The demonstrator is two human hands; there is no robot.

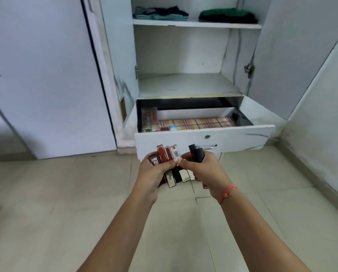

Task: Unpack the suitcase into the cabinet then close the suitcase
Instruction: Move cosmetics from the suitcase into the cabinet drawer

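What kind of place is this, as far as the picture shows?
Probably a bedroom at home: an open white cabinet with folded clothes on its upper shelf, a pulled-out drawer holding cosmetics, and a tiled floor. The left hand and right hand hold cosmetic tubes.

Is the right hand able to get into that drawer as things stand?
Probably yes: the drawer stands pulled out and open on top, just beyond the right hand, though that hand grips black tubes.

The left hand (154, 174) grips a fan of red lip-gloss tubes (165, 156), the right hand (206, 170) two black tubes (196, 154), before the open white cabinet (184, 54), its drawer (242, 138) pulled out with cosmetics (149, 117) inside.
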